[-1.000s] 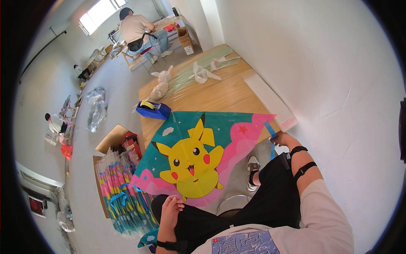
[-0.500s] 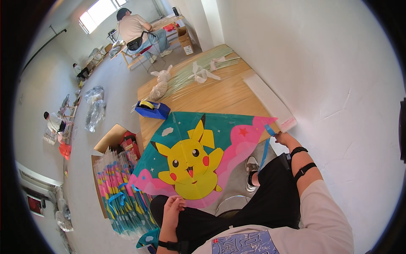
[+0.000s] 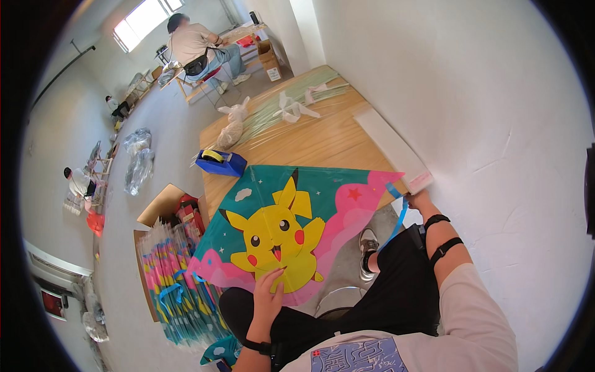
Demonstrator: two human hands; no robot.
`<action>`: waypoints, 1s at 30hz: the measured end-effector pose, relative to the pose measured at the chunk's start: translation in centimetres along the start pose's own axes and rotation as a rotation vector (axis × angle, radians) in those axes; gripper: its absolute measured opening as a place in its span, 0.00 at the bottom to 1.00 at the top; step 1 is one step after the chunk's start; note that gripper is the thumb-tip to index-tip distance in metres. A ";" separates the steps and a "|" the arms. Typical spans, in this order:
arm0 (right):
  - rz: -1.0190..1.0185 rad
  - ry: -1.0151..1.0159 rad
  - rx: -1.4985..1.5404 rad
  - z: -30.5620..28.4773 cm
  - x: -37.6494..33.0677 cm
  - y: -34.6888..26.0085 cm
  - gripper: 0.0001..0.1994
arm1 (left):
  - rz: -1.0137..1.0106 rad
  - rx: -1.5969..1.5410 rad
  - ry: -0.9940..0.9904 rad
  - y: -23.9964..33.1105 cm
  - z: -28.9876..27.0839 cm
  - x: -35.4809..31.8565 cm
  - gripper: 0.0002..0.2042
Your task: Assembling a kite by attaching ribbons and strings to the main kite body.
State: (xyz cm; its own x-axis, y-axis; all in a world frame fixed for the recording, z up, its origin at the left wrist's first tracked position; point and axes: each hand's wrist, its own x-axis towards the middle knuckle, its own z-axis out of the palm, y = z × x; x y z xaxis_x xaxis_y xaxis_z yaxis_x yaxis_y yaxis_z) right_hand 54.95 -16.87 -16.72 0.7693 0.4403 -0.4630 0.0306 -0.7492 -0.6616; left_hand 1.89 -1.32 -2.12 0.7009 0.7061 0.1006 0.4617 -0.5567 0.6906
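A triangular kite in green and pink, printed with a yellow cartoon figure, lies partly on the wooden table and hangs over my lap. My left hand is over the kite's lower middle, its fingers apart and the fingertips at the yellow print. It holds nothing that I can see. At the kite's right corner, my right hand is closed on a blue ribbon, which trails down toward my knee. The fingertips of that hand are partly hidden.
A blue tape dispenser stands at the table's left edge. Behind it are thin pale rods and a tied plastic bag. A carton of packed kites stands left. White wall borders the right; other people work farther off.
My left hand has moved up and right from the kite's lower edge onto the yellow print. My right hand stays at the corner, and the ribbon's hanging part has swung slightly right.
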 end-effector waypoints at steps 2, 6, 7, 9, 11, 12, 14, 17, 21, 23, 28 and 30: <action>0.074 0.001 0.101 0.1 0.4 0.2 0.21 | 0.044 0.051 -0.027 0.0 0.5 1.0 0.19; 0.117 -0.023 0.390 0.8 2.0 1.9 0.19 | 0.148 0.312 -0.103 0.1 2.5 3.3 0.25; 0.064 -0.049 0.479 1.0 2.8 2.6 0.19 | 0.162 0.382 -0.128 0.0 2.9 3.7 0.27; -0.356 0.017 -0.162 1.3 5.0 4.3 0.21 | 0.166 0.504 -0.165 -0.1 3.8 4.4 0.29; -0.582 0.058 -0.324 2.0 6.8 6.2 0.23 | 0.163 0.558 -0.185 -0.3 4.5 4.9 0.30; -0.586 0.080 -0.167 2.4 7.3 7.0 0.23 | 0.156 0.551 -0.187 -0.4 4.7 5.0 0.30; -0.612 0.079 -0.030 2.7 7.6 7.5 0.24 | 0.148 0.546 -0.185 -0.5 5.0 5.1 0.31; -0.501 -0.034 0.169 1.8 5.5 5.8 0.25 | 0.143 0.557 -0.179 -0.6 5.2 5.0 0.31; -0.133 -0.214 0.656 0.2 0.3 2.1 0.27 | 0.115 0.569 -0.179 -0.5 5.6 5.1 0.32; -0.092 -0.223 0.662 -0.3 -1.0 1.0 0.27 | 0.099 0.569 -0.176 -0.5 5.8 5.1 0.32; 0.259 -0.174 0.438 0.2 -1.4 1.5 0.26 | 0.102 0.549 -0.159 -0.7 5.7 5.3 0.31; 0.286 -0.229 0.326 0.2 -1.8 2.1 0.25 | 0.092 0.552 -0.171 -0.7 5.6 5.3 0.31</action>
State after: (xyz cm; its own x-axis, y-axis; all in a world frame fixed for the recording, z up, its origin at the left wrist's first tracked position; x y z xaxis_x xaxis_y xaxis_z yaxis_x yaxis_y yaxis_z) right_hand 53.54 -19.10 -17.38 0.5568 0.3643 -0.7465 -0.3907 -0.6782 -0.6224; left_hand 8.35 0.40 -6.10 0.8082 0.5889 -0.0064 0.5775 -0.7904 0.2043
